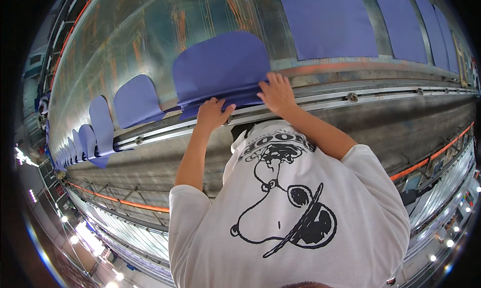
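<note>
A blue-purple fabric panel [223,62] with a rounded far edge lies on the long, scuffed table right in front of me. Its near edge is gathered into folds along the metal rail. At the left end of those folds, my left hand [212,115] pinches the fabric, thumb pointing right. My right hand [278,93] grips the panel's near right corner with bent fingers. Parts of the fabric under both hands are hidden.
More rounded purple pieces [136,101] run off to the left along the table edge. Larger purple panels [330,25] lie at the far right. A metal rail [325,103] with round knobs [352,97] follows the near edge. Behind me runs an orange strip [426,160].
</note>
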The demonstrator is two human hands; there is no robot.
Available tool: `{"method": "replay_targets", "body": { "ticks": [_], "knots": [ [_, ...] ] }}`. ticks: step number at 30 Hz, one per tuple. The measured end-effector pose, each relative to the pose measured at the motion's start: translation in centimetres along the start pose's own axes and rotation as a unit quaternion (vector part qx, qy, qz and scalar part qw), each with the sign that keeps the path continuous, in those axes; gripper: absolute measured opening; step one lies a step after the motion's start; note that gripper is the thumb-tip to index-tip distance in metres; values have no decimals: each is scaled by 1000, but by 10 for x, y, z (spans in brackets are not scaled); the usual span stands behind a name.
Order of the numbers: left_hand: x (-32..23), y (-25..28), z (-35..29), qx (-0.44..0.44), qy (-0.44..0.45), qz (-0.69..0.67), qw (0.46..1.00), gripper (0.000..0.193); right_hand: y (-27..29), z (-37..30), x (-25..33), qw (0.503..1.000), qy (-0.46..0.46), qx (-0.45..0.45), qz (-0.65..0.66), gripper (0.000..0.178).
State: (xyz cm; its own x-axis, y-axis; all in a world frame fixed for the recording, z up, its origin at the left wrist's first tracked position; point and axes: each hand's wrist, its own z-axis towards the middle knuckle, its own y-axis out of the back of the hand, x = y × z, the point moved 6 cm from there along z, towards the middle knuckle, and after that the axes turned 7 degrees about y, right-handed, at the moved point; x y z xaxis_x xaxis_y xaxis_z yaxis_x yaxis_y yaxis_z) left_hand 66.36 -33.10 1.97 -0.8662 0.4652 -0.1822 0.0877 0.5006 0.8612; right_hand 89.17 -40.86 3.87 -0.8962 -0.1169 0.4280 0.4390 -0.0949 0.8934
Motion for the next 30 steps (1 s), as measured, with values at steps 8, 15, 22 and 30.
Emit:
{"method": "replay_targets", "body": {
  "ticks": [8,15,22,30],
  "knots": [
    [0,-48,40,160,89,15,983,86,-55,-19,-13,982,-10,188,-23,71],
    [7,-55,53,211,96,-49,972,75,-85,-22,-27,954,-95,282,-35,69],
    [-75,-28,25,112,-173,-247,947,56,-64,-40,-26,977,-105,175,-57,60],
    [-101,-63,56,124,-119,-186,967,63,31,-47,-69,948,-219,54,226,44]
  ]
}}
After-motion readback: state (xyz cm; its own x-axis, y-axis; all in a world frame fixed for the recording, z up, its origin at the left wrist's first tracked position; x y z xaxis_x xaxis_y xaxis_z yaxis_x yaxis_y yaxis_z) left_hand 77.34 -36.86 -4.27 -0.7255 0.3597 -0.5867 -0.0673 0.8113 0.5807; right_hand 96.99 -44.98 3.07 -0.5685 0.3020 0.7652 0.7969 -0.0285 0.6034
